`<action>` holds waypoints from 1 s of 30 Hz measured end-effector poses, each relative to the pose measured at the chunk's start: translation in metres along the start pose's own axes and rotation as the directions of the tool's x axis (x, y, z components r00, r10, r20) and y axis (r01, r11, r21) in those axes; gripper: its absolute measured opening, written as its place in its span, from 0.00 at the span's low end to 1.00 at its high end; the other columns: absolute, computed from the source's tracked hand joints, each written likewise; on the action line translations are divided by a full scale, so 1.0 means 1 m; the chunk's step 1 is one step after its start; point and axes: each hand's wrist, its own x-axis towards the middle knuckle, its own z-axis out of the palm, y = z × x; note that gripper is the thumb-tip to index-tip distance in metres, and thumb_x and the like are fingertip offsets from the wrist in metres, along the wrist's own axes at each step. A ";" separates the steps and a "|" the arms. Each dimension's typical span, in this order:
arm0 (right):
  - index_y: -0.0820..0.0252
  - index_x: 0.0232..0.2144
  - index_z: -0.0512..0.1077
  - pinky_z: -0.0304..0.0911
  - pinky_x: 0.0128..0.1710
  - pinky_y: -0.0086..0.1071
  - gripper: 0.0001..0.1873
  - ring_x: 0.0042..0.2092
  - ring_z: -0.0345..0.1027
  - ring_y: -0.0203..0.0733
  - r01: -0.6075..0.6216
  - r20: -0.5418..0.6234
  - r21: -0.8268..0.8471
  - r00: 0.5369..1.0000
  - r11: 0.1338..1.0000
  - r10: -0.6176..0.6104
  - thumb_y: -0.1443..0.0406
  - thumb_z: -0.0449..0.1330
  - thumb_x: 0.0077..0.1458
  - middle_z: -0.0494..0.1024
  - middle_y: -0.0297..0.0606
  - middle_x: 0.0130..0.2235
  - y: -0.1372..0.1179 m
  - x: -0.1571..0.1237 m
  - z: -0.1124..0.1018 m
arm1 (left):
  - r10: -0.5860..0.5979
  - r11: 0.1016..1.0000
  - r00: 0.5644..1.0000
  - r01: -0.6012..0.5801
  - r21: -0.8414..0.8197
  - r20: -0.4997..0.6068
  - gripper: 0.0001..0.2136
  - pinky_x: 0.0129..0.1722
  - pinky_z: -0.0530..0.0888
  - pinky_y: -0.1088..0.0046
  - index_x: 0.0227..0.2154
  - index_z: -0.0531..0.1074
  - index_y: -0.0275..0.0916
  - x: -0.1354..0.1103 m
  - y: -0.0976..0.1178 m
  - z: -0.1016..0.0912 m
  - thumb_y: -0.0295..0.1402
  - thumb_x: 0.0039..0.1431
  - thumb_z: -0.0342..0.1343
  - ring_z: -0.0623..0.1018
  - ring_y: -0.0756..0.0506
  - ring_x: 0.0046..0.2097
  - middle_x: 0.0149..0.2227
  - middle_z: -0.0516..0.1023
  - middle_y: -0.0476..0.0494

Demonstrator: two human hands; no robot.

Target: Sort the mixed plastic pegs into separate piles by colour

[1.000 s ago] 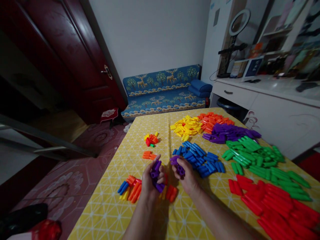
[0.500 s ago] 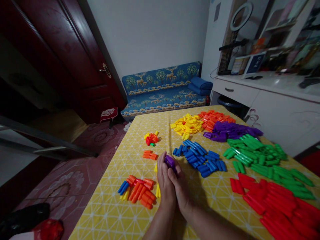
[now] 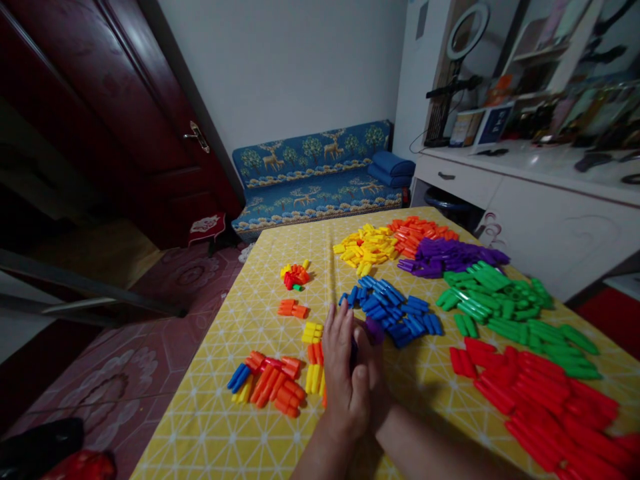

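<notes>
Smooth purple plastic pieces (image 3: 374, 331), blurred and mostly hidden, show at the hands above the table's middle. The left hand (image 3: 340, 373) and right hand (image 3: 374, 383) press together around them, fingers pointing forward, left thumb up, forearms converging from below; how many pieces they enclose I cannot tell. Blue plastic tubes (image 3: 387, 307) lie just beyond, on the yellow, white-lined tablecloth (image 3: 200, 440). Farther off, light lettering on a dark-blue-and-white box (image 3: 494, 125) is too blurred to read.
</notes>
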 end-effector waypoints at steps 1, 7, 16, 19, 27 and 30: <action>0.51 0.26 0.70 0.71 0.39 0.40 0.17 0.43 0.72 0.48 -0.012 -0.030 0.030 0.999 0.999 0.013 0.46 0.58 0.52 0.76 0.37 0.32 -0.003 0.000 0.001 | 0.009 1.000 1.000 -0.009 -0.018 -0.018 0.26 0.65 0.53 0.48 0.67 0.49 0.49 0.001 0.001 -0.001 0.47 0.68 0.33 0.50 0.37 0.70 0.69 0.52 0.43; 0.58 0.29 0.69 0.49 0.13 0.23 0.17 0.20 0.61 0.31 -0.124 -0.275 0.255 0.941 0.959 0.195 0.52 0.65 0.44 0.72 0.30 0.24 -0.054 0.047 -0.027 | 0.048 0.999 0.994 -0.050 -0.011 -0.096 0.25 0.64 0.56 0.49 0.64 0.58 0.47 0.001 -0.006 0.000 0.47 0.68 0.35 0.54 0.36 0.68 0.67 0.58 0.40; 0.61 0.29 0.78 0.66 0.40 0.35 0.11 0.37 0.73 0.45 0.266 -0.018 -0.930 0.657 0.254 -0.754 0.61 0.60 0.49 0.80 0.41 0.33 -0.123 0.213 -0.177 | -0.098 0.994 0.971 0.083 -0.075 -0.220 0.23 0.64 0.56 0.53 0.62 0.62 0.44 0.004 -0.023 -0.004 0.44 0.69 0.36 0.59 0.39 0.67 0.65 0.62 0.40; 0.59 0.37 0.79 0.63 0.38 0.34 0.15 0.39 0.72 0.45 0.204 0.272 -0.962 0.753 -0.179 -0.600 0.59 0.56 0.54 0.79 0.42 0.40 -0.119 0.226 -0.204 | -0.130 0.990 0.967 0.113 -0.087 -0.220 0.23 0.65 0.56 0.53 0.61 0.62 0.45 0.004 -0.024 -0.004 0.44 0.69 0.37 0.59 0.40 0.67 0.65 0.62 0.41; 0.56 0.41 0.79 0.54 0.46 0.43 0.18 0.51 0.61 0.52 0.255 0.465 -0.771 0.851 -0.584 -0.242 0.56 0.53 0.60 0.74 0.45 0.50 -0.115 0.222 -0.212 | -0.162 0.983 0.960 0.138 -0.120 -0.227 0.22 0.64 0.57 0.55 0.61 0.63 0.45 0.003 -0.024 -0.003 0.44 0.69 0.37 0.62 0.40 0.65 0.63 0.64 0.41; 0.56 0.41 0.79 0.50 0.50 0.46 0.19 0.52 0.59 0.53 0.244 0.454 -0.769 0.860 -0.591 -0.236 0.55 0.52 0.59 0.73 0.45 0.51 -0.114 0.220 -0.213 | -0.171 0.982 0.962 0.148 -0.120 -0.212 0.23 0.64 0.57 0.54 0.61 0.63 0.44 0.003 -0.022 -0.006 0.44 0.69 0.37 0.62 0.40 0.65 0.63 0.65 0.40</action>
